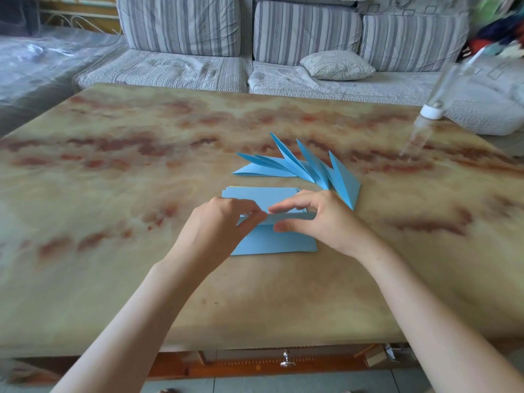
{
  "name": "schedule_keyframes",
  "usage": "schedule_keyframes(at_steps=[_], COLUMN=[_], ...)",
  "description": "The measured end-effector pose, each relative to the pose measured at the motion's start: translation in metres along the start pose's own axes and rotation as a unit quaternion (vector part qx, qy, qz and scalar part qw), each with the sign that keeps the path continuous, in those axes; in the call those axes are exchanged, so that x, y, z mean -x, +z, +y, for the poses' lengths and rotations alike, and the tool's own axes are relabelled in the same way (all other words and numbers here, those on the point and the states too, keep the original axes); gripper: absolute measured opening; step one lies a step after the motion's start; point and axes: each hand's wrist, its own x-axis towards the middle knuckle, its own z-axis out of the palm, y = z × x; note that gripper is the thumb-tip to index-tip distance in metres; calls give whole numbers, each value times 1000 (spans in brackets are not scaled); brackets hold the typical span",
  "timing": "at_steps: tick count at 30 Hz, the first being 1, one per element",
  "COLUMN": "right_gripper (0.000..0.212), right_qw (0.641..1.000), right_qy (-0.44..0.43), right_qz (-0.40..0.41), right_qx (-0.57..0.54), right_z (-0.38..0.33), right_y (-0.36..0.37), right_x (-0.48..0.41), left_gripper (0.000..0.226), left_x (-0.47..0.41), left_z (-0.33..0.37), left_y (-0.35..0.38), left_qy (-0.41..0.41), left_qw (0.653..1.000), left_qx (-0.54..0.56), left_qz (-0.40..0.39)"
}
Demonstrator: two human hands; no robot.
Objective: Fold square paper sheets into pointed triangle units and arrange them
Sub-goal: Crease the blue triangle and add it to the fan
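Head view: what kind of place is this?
Likely a home living room: grey striped fabric sofa with a pale patterned cushion, behind a beige marble-look table with a wooden drawer.

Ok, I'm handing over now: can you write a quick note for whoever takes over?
Left hand and right hand both pinch the raised fold of the blue sheet, which lies on the table nearest the person. The stack of flat sheets sits just behind it.
Done: several pointed units fanned out beyond the stack, to its right.
Left: finish this sheet, fold the stack, arrange them.
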Motion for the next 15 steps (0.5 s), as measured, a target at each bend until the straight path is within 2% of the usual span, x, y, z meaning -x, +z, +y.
schedule_keyframes(at_steps=[5, 8, 10, 12, 15], right_gripper=[10, 9, 12, 15, 18], right_qw=[993, 977, 969, 966, 964], right_qy=[-2, -26, -37, -40, -63], right_qz=[118, 200, 215, 212, 181], right_qx=[-15, -72, -114, -146, -186], right_z=[3, 2, 1, 0, -2], right_y=[4, 0, -1, 0, -1], right_x=[-1, -3, -3, -4, -4], left_gripper=[23, 38, 43, 46, 55], left_x=[-1, -6, -9, -11, -10], left_z=[4, -9, -17, -19, -11], left_y=[-5, -9, -12, -14, -18], left_qy=[-66, -111, -155, -221, -282], left_qw=[993, 972, 954, 921, 816], left_qx=[68, 133, 194, 300, 504], left_qz=[68, 156, 170, 112, -13])
